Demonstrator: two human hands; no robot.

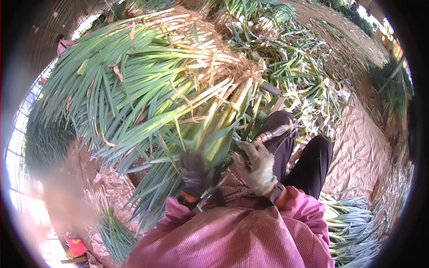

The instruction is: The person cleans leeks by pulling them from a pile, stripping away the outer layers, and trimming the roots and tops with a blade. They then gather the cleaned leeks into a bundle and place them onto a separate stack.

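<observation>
A large pile of green onions fills the left and middle, with pale stalks and brown roots toward the centre. My left hand, in a dark glove, is smeared by motion beside the pile's lower leaves. Its fingers cannot be made out. Over my lap, my right hand wears a pale grey glove, and its fingers are curled closed. From them a dirty pale stalk, apparently of a green onion, sticks out across my knee. The part inside the hand is hidden.
Peeled leaves and scraps are heaped beyond my knees. More green onions lie at lower right, and another bunch is at lower left. Crinkled sheeting covers ground at right. A person is far off at upper left.
</observation>
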